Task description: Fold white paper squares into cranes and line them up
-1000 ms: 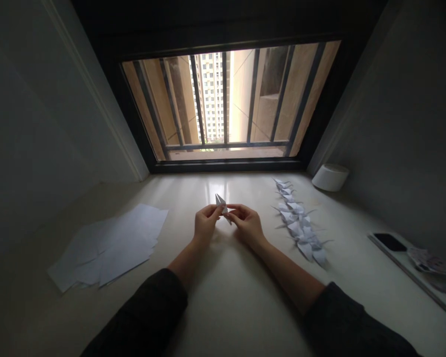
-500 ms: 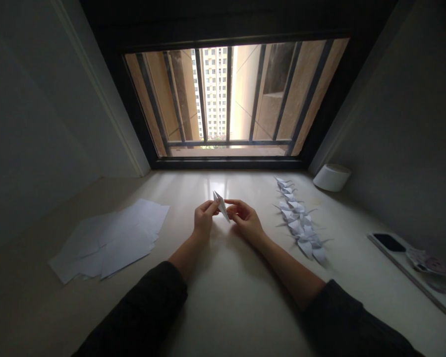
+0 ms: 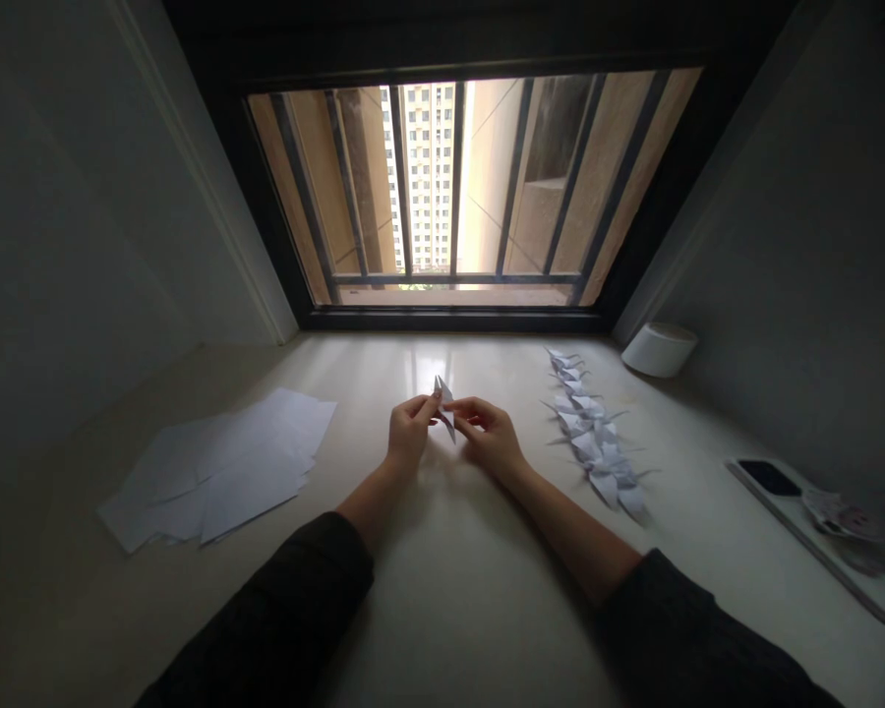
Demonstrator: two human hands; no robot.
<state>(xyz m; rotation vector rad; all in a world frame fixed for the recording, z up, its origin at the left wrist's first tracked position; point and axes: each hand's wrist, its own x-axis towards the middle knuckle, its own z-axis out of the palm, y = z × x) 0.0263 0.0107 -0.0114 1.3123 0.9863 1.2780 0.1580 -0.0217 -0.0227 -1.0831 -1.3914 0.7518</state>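
A narrow folded white paper [image 3: 446,398], pointed at both ends, is held upright between my two hands above the white surface. My left hand [image 3: 411,425] pinches it from the left, thumb against its face. From the right, my right hand [image 3: 491,433] has its fingertips on the paper's edge, with the fingers bent. Its lower tip points down between the hands. Folded paper cranes [image 3: 590,423] stand in rows to the right of my right hand. Loose white paper sheets [image 3: 251,462] lie overlapping to the left of my left hand.
A white round object [image 3: 659,350] stands in the back right corner by the wall. At the right edge lies a phone [image 3: 789,501] with a grip on its back. A barred window [image 3: 453,320] with a dark frame borders the far side.
The folded paper has turned and shifted slightly to the right, and its two upper points now spread apart. My right fingertips have moved closer in against it.
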